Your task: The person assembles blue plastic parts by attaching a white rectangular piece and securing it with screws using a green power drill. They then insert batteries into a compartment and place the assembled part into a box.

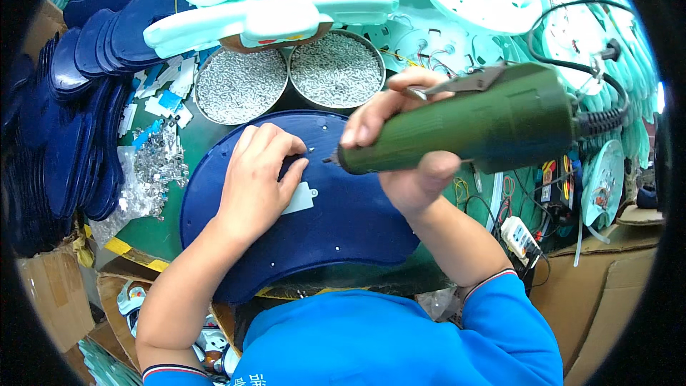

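A dark blue curved panel lies in front of me. My left hand rests on it with thumb and forefinger drawn close together; whatever may be between them is too small to make out. Just off the forefinger tip is a tiny metal piece that looks like a screw. Partly under that hand sits a small pale plate with a hole in its tab. My right hand grips a green electric screwdriver, tilted with its bit pointing left, near the left fingertips and above the panel.
Beyond the panel stand two round tins of screws, left and right. Blue panels are stacked at left, beside a heap of small metal parts. Pale green shells crowd the back. A white power strip lies at right.
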